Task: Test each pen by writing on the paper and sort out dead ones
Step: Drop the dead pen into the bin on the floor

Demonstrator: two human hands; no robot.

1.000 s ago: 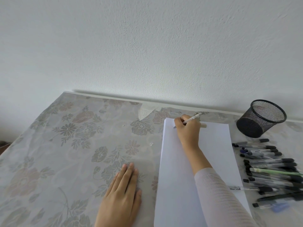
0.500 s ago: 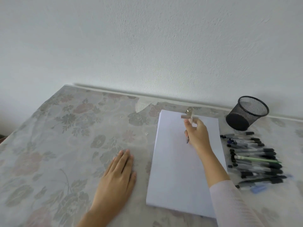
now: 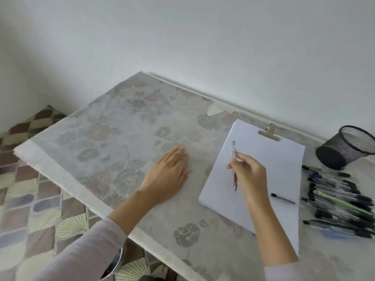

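Note:
A white sheet of paper point(image 3: 269, 161) lies on a clipboard with a metal clip point(image 3: 269, 132) at its far edge. My right hand point(image 3: 250, 175) hovers over the sheet and grips a clear pen point(image 3: 234, 165), held roughly upright with its tip pointing down toward me. A second pen point(image 3: 283, 198) lies on the sheet's right edge. Several pens point(image 3: 341, 201) form a blurred heap on the table to the right of the sheet. My left hand point(image 3: 169, 173) rests flat on the tablecloth, left of the sheet, fingers together.
A black mesh pen cup point(image 3: 343, 148) lies tipped on its side at the back right, by the white wall. The table point(image 3: 113, 134) has a floral cloth; its left edge runs diagonally above a patterned tile floor point(image 3: 30, 199).
My right hand has pulled back from the top of the sheet to its middle, turning the pen tip down toward me. The view has swung left and down, showing the table edge and floor.

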